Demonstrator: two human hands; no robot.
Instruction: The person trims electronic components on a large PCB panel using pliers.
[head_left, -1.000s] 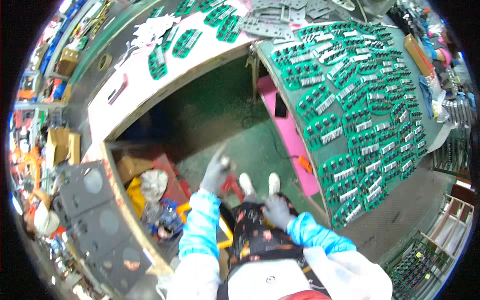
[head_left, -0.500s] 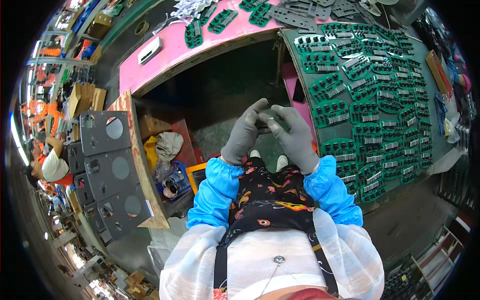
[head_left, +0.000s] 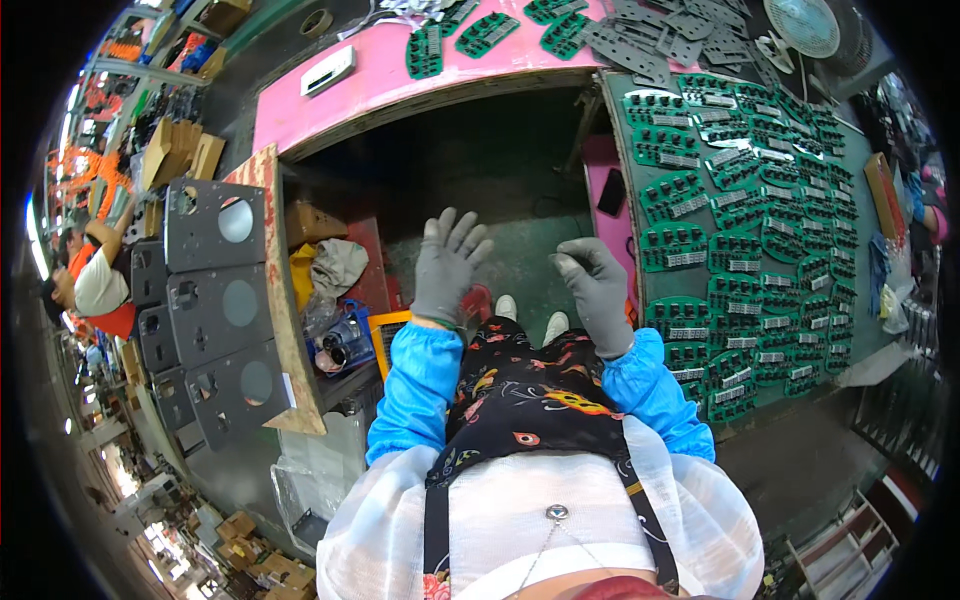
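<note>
Both my hands wear grey gloves and are held apart over the gap between the tables, in front of my body. My left hand [head_left: 448, 265] is open, its fingers spread and nothing in it. My right hand [head_left: 600, 296] is closed, fingers bent toward the thumb; whether anything small sits between the fingertips I cannot make out. Closest to it on the right, rows of green circuit boards [head_left: 675, 247] with black components and white displays lie on a table. A dark phone [head_left: 611, 192] rests on a pink surface beside that table.
A pink tabletop [head_left: 385, 75] at the back carries a white box [head_left: 328, 71], several circuit boards and grey metal plates [head_left: 640, 48]. Dark panels with round holes [head_left: 222, 300] stand at left, near a wooden board edge [head_left: 298, 370]. A fan [head_left: 803, 25] is at back right. Another person [head_left: 103, 275] is far left.
My hands, close together before, have moved apart. The left has gone left and spread its fingers; the right has shifted slightly lower, fingers still bent. The view has tilted a little.
</note>
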